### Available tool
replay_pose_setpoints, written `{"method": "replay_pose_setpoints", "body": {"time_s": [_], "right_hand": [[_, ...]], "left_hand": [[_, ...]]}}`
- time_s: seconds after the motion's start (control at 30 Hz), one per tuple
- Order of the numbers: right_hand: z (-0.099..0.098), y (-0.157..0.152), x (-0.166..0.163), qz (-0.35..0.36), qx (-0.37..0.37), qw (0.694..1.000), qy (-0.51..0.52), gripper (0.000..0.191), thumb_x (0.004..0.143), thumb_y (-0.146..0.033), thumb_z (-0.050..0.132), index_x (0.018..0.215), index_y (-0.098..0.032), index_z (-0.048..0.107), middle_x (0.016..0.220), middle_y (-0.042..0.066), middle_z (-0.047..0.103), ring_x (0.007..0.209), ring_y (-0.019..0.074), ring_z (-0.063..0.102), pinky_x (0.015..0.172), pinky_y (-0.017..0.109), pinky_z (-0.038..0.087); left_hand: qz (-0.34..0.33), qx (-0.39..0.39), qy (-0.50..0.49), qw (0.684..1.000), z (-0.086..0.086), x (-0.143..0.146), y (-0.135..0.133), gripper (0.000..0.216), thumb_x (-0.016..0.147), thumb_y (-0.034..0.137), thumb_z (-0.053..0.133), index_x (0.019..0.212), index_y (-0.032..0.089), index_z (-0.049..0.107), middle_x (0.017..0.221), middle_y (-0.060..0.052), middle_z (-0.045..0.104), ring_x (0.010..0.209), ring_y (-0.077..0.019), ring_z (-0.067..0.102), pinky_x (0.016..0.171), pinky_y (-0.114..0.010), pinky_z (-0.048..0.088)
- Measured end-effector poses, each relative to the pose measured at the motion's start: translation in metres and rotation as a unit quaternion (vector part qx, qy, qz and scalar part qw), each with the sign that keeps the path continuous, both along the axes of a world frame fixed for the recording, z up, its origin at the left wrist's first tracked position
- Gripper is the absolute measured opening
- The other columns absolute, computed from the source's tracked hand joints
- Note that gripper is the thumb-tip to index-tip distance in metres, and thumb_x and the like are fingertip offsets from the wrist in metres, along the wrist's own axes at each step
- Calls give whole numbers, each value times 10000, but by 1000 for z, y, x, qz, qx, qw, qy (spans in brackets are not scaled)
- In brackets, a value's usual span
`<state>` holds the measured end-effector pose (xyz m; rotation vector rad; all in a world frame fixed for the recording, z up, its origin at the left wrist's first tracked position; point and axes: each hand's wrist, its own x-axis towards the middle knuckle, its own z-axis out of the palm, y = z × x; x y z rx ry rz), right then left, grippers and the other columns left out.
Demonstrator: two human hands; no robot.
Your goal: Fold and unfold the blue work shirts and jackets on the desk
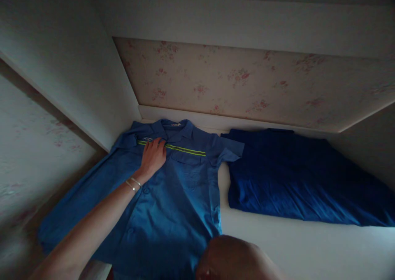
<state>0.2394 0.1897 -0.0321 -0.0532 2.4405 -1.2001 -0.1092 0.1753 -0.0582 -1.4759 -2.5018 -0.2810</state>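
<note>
A blue short-sleeved work shirt (173, 197) with a yellow-green stripe across the chest lies spread face-up on a white surface (302, 243). My left hand (153, 156) rests flat on the shirt's chest near the collar, fingers stretched out and close together, a thin bracelet on the wrist. My right hand (234, 259) shows only as a blurred rounded shape at the bottom edge, over the shirt's lower hem; its fingers are hidden. A darker blue folded garment (296, 177) lies to the right of the shirt.
The white surface sits in a corner. A flowered wall panel (247, 82) rises behind it, and a white sloped wall (61, 66) closes the left side, where the shirt's left sleeve runs up against it.
</note>
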Motion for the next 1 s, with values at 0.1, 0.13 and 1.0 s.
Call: {"method": "replay_pose_setpoints", "body": {"time_s": [0.1, 0.13, 1.0], "right_hand": [[16, 47, -19, -137, -11, 987, 80, 272, 930, -303, 519, 1084, -265, 741, 967, 11, 766, 823, 169, 706, 709, 239, 512], [18, 68, -26, -216, 14, 970, 112, 302, 958, -318, 485, 1136, -249, 720, 1015, 29, 757, 850, 172, 700, 750, 254, 520], [-11, 353, 59, -473, 394, 788, 29, 640, 926, -283, 496, 1515, -68, 366, 1574, 211, 322, 1395, 288, 430, 1136, 372, 371]], "left_hand": [[-87, 15, -32, 996, 0, 71, -32, 370, 1009, 299, 377, 1256, 187, 630, 1358, -102, 600, 1245, -252, 548, 1129, -420, 378], [-122, 15, -60, 991, -3, 96, -44, 367, 1012, 326, 388, 1256, 193, 629, 1346, -98, 609, 1249, -243, 548, 1109, -410, 406], [-303, 77, 12, 950, -46, 244, -78, 434, 901, 406, 624, 1315, 277, 617, 1349, -71, 653, 1245, -277, 606, 1141, -507, 412]]}}
